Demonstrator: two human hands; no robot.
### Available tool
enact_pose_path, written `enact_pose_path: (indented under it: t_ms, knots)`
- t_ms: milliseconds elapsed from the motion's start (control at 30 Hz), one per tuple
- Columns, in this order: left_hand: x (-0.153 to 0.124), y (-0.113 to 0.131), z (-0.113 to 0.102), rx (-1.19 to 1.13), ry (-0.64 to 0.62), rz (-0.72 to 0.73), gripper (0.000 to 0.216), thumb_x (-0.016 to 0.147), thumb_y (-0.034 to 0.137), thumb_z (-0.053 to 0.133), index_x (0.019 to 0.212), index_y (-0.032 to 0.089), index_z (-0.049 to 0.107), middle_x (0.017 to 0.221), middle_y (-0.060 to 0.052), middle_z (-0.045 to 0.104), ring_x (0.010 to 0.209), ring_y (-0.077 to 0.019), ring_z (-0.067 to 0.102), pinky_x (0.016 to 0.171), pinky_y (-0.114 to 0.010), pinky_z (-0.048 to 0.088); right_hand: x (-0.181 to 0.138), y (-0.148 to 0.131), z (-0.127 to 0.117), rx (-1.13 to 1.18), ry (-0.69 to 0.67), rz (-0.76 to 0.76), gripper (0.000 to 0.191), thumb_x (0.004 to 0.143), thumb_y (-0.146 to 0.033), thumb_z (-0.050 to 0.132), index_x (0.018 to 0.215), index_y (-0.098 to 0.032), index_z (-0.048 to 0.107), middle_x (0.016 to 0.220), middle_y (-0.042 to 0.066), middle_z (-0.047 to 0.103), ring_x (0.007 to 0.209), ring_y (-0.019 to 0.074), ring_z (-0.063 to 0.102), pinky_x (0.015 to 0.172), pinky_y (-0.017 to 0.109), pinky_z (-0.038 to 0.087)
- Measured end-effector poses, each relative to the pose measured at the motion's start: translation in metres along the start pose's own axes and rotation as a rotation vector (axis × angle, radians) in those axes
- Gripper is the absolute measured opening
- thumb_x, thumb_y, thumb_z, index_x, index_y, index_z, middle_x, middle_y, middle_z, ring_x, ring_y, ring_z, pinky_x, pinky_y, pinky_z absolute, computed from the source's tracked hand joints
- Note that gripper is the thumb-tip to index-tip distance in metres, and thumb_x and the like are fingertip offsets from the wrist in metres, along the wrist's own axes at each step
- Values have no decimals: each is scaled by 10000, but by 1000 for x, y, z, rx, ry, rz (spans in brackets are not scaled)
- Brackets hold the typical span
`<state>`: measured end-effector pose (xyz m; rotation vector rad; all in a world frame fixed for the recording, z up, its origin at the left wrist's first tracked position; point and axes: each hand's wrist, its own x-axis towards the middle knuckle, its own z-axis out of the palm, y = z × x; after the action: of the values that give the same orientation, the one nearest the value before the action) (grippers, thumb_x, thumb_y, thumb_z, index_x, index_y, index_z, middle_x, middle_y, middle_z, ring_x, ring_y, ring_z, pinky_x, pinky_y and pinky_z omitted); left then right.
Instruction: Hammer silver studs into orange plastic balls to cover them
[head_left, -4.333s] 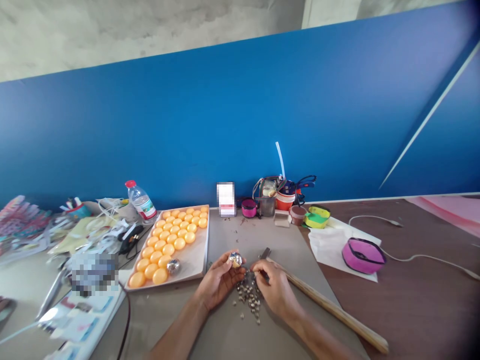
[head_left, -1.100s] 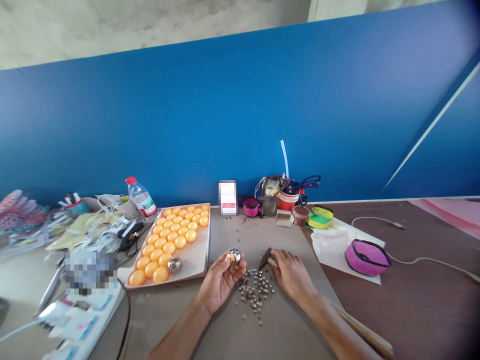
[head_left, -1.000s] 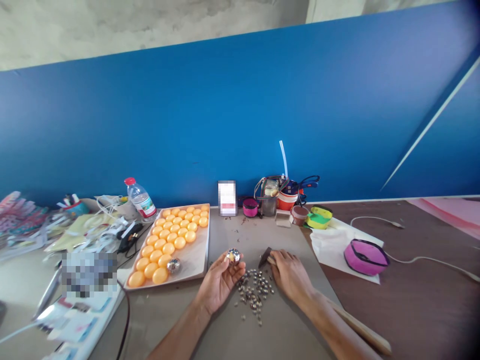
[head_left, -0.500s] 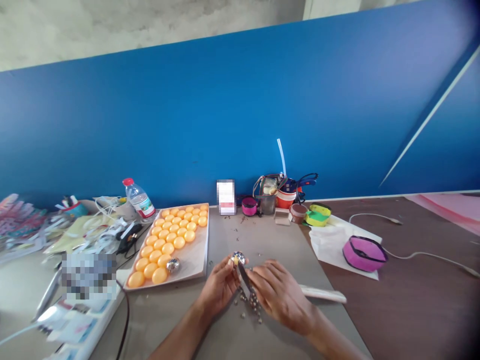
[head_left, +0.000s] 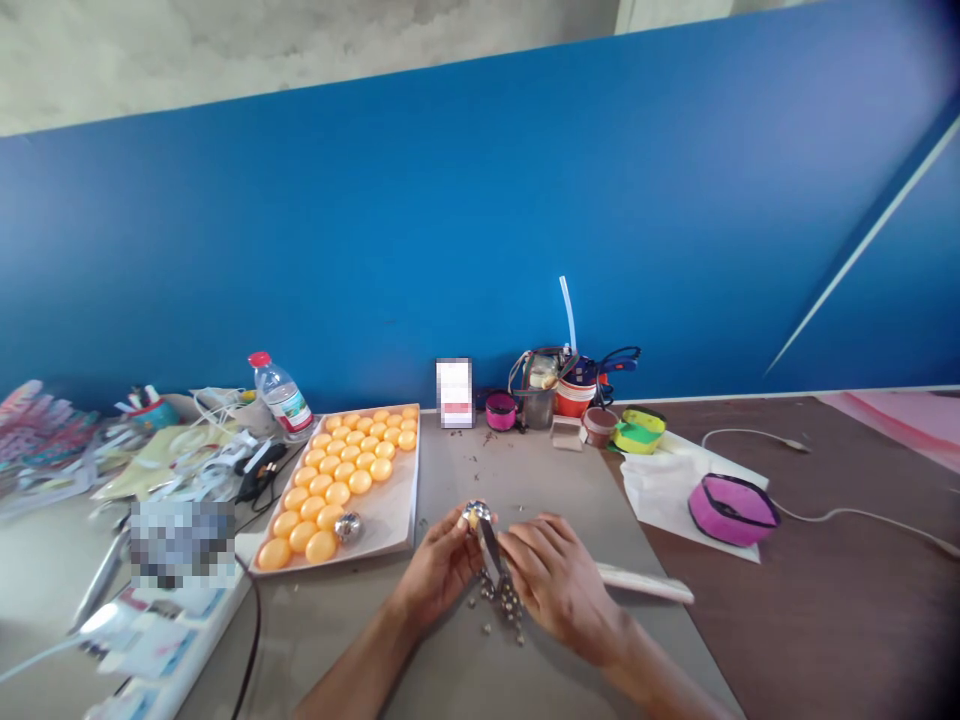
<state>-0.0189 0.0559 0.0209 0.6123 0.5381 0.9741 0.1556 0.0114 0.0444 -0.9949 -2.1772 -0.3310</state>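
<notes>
My left hand [head_left: 439, 568] is closed around a small ball [head_left: 475, 515], partly covered in shiny studs, and holds it up at the fingertips. My right hand [head_left: 553, 583] grips a long wooden-handled tool [head_left: 645, 585]. Its dark metal head [head_left: 490, 547] rests against the ball. Under both hands lies a pile of small metal studs [head_left: 504, 604] on the grey mat [head_left: 525, 480]. To the left, a pale tray [head_left: 390, 515] holds several orange balls [head_left: 337, 480] and one silver studded ball [head_left: 348, 526].
Small tubs, cups and a white card [head_left: 455, 393] line the blue wall. A water bottle [head_left: 281, 398] and a clutter of cables and papers [head_left: 187, 460] lie left. A pink pouch [head_left: 733, 508] on white paper and a white cable [head_left: 847, 518] lie right.
My right hand picked up the tool from the mat and swung its head over to the ball in my left hand. The handle now points right instead of toward me.
</notes>
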Motion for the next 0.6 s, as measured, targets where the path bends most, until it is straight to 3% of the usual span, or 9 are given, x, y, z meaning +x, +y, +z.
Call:
enact_pose_path:
  t_ms: [367, 600]
  knots:
    - [-2, 1, -1, -19, -15, 13, 230, 799, 195, 560, 1019, 139, 595, 982, -92, 649, 844, -142, 612, 788, -260, 456, -1, 1, -1, -5, 0, 19, 302, 813, -122, 413, 1092, -174, 517, 899, 62, 623, 781, 149, 536, 833, 358, 371]
    - [-1, 3, -4, -97, -64, -8, 321, 797, 192, 551, 1114, 142, 539, 877, -63, 632, 784, -144, 608, 767, -291, 473, 5, 7, 5, -70, 78, 167, 192, 858, -152, 434, 992, -188, 567, 883, 42, 638, 789, 132, 571, 873, 343, 315]
